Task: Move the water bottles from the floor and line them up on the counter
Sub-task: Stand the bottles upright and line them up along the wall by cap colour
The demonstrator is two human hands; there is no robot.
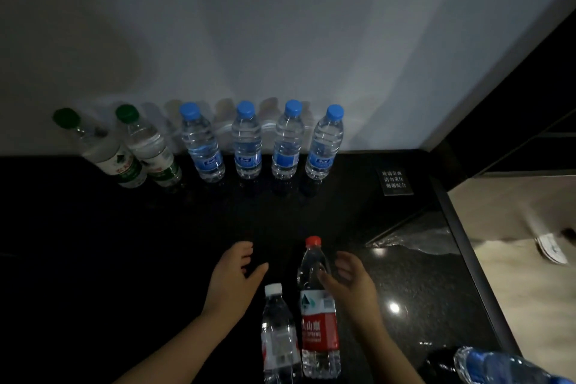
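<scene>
bottles: 2 green-capped (103, 153) (149, 150) | 4 blue-capped (202, 146) (247, 146) (287, 143) (324, 146) | 1 red-capped (318, 305) | 1 white-capped (279, 337)

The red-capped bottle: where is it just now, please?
In the head view, the red-capped bottle stands upright low centre on the black counter, between the white-capped bottle at its left and the right hand.

Dim, underexposed wide-angle view; glare spots on the glossy black counter (405, 290), edges bent and soft.
</scene>
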